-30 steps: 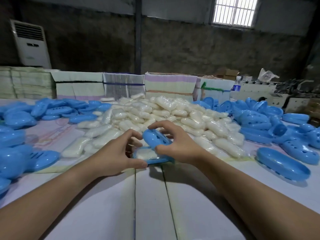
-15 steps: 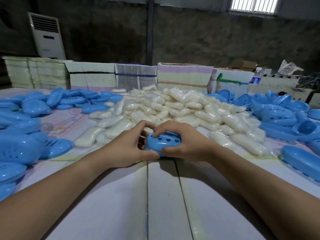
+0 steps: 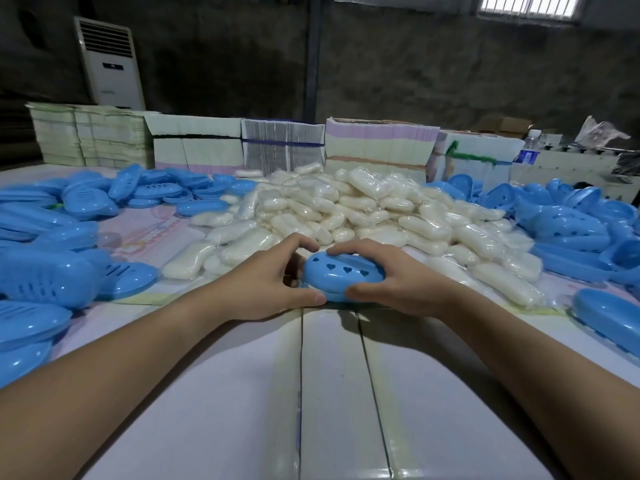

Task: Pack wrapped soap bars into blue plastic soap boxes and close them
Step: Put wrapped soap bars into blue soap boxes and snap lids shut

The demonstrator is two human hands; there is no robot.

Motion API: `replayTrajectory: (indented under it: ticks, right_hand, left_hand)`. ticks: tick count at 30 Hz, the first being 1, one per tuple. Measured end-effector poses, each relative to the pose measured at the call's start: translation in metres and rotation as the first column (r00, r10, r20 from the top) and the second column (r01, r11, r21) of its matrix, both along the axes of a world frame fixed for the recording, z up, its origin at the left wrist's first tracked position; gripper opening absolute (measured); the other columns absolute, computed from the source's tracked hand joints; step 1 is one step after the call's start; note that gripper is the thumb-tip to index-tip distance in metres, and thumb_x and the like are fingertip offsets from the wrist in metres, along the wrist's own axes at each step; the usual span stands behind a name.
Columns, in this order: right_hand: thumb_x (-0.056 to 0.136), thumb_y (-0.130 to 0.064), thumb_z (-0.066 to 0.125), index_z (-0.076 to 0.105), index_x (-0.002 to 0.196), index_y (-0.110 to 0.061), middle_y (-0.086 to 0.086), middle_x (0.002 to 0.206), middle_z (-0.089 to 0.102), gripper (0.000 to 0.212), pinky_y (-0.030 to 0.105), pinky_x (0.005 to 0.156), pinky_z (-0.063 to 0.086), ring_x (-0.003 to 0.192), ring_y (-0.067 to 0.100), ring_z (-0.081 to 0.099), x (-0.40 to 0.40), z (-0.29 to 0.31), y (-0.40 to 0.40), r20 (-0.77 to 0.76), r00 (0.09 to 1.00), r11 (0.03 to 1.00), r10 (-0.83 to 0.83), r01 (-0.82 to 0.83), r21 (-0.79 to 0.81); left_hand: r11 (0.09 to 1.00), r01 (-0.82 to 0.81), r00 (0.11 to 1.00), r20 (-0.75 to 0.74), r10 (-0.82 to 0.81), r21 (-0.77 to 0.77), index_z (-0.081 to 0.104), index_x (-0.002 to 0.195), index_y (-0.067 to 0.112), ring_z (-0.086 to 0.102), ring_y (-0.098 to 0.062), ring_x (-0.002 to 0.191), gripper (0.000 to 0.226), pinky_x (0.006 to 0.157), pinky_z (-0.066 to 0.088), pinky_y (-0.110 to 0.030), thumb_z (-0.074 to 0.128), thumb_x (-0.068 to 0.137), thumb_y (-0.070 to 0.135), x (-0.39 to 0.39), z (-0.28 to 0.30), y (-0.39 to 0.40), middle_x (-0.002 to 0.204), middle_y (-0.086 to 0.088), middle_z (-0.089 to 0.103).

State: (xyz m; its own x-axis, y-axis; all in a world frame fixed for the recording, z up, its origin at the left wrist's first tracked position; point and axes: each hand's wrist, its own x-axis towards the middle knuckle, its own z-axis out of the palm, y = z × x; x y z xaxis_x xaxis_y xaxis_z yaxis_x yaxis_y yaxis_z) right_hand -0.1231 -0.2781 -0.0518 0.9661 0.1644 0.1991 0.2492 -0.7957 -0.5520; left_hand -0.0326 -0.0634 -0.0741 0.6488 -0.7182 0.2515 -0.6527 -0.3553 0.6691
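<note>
Smooth white table (image 3: 332, 393), glossy oval heart-pierced soap box (image 3: 343, 274) between hands.

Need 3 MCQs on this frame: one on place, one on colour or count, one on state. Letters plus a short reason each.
1. Where is the heap of white plastic-wrapped soap bars?
A. beyond the hands, mid-table
B. on the floor
C. atop the cardboard cartons

2. How many heart-shaped holes show on the lid of the blue oval plastic soap box being held?
A. one
B. four
C. nine

3. What state is that box in?
A. lid off, lying beside it
B. lid down on the base, gripped at both ends
C. lying untouched

Answers:
1 A, the heap lies on the table behind the hands.
2 B, four hearts show in a row.
3 B, the left hand and right hand grip its two ends with the lid down.
</note>
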Motion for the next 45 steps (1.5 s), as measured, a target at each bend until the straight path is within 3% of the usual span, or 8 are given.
replayTrajectory:
  ticks: [8,13,18,22,28,34,39,45]
  right_hand:
    - [0.075,-0.043,0.064,0.043,0.115,-0.06,-0.02,0.123,0.045,0.048,0.02,0.089,0.042,0.106,-0.005,0.047,0.003,-0.005,0.004,0.03,0.999,0.999,0.034,-0.033,-0.02]
    - [0.074,-0.046,0.061,0.042,0.111,-0.06,-0.019,0.121,0.046,0.044,0.018,0.085,0.04,0.104,-0.006,0.046,0.006,-0.002,0.006,0.03,0.999,0.996,0.017,-0.014,-0.09]
    - [0.075,-0.048,0.063,0.044,0.121,-0.052,-0.021,0.117,0.047,0.05,0.017,0.08,0.04,0.101,-0.005,0.048,0.005,-0.003,0.007,0.023,1.0,0.995,0.001,0.001,-0.099]
    - [0.078,-0.039,0.076,0.042,0.137,-0.042,-0.018,0.123,0.044,0.068,0.02,0.091,0.037,0.11,0.002,0.041,0.003,-0.004,0.0,0.113,0.993,0.974,-0.019,0.044,-0.223]
    - [0.073,-0.033,0.079,0.06,0.123,-0.034,-0.021,0.109,0.055,0.053,0.016,0.083,0.039,0.098,-0.001,0.05,0.0,0.001,-0.001,0.284,0.957,0.97,-0.067,0.129,-0.204]
    - [0.074,-0.029,0.08,0.063,0.112,-0.04,-0.029,0.101,0.062,0.043,0.01,0.079,0.045,0.097,-0.005,0.058,-0.002,-0.001,-0.004,0.251,0.964,0.995,-0.086,0.094,-0.02]
    - [0.074,-0.033,0.078,0.065,0.111,-0.036,-0.021,0.1,0.066,0.039,0.026,0.082,0.051,0.094,0.001,0.06,-0.002,0.002,-0.002,0.258,0.963,0.993,-0.082,0.1,-0.058]
    - [0.074,-0.044,0.072,0.062,0.116,-0.038,-0.024,0.104,0.063,0.044,0.029,0.085,0.051,0.096,0.0,0.057,-0.006,0.002,-0.001,0.247,0.967,0.992,-0.066,0.091,-0.089]
  left_hand:
    - [0.999,-0.027,1.0,0.008,0.028,-0.022,0.045,0.115,0.053,0.066,-0.013,0.096,0.058,0.092,0.054,-0.04,0.084,0.076,0.036,0.001,-0.001,0.001,0.106,0.008,0.067]
    - [0.998,-0.004,1.0,0.007,0.004,-0.061,0.052,0.119,0.038,0.06,0.008,0.101,0.059,0.083,0.054,-0.015,0.088,0.073,0.029,0.0,0.0,-0.001,0.117,0.022,0.059]
    - [0.999,-0.02,1.0,0.021,0.021,-0.031,0.055,0.125,0.034,0.061,0.001,0.105,0.058,0.089,0.055,-0.022,0.085,0.077,0.031,0.0,0.002,0.0,0.119,0.018,0.062]
    - [0.999,-0.025,1.0,0.014,0.025,-0.029,0.055,0.132,0.031,0.06,0.002,0.109,0.054,0.092,0.052,-0.02,0.079,0.083,0.034,-0.001,0.003,-0.001,0.121,0.014,0.064]
    - [0.996,-0.015,0.999,0.032,0.018,-0.084,0.054,0.133,0.033,0.061,0.005,0.101,0.06,0.084,0.052,-0.014,0.082,0.079,0.035,-0.006,0.002,-0.002,0.119,0.018,0.061]
    - [0.988,-0.01,0.983,0.182,0.038,-0.155,0.061,0.119,0.034,0.062,-0.001,0.099,0.05,0.083,0.053,-0.019,0.085,0.077,0.023,-0.005,-0.001,-0.003,0.11,0.019,0.063]
    - [0.991,0.01,0.978,0.208,0.018,-0.134,0.059,0.111,0.04,0.06,0.0,0.102,0.042,0.083,0.053,-0.019,0.083,0.079,0.025,0.0,-0.002,-0.001,0.106,0.02,0.064]
    - [0.991,0.014,0.968,0.25,0.02,-0.132,0.058,0.114,0.04,0.059,0.002,0.103,0.044,0.082,0.052,-0.015,0.082,0.081,0.026,0.0,-0.002,0.001,0.108,0.021,0.063]
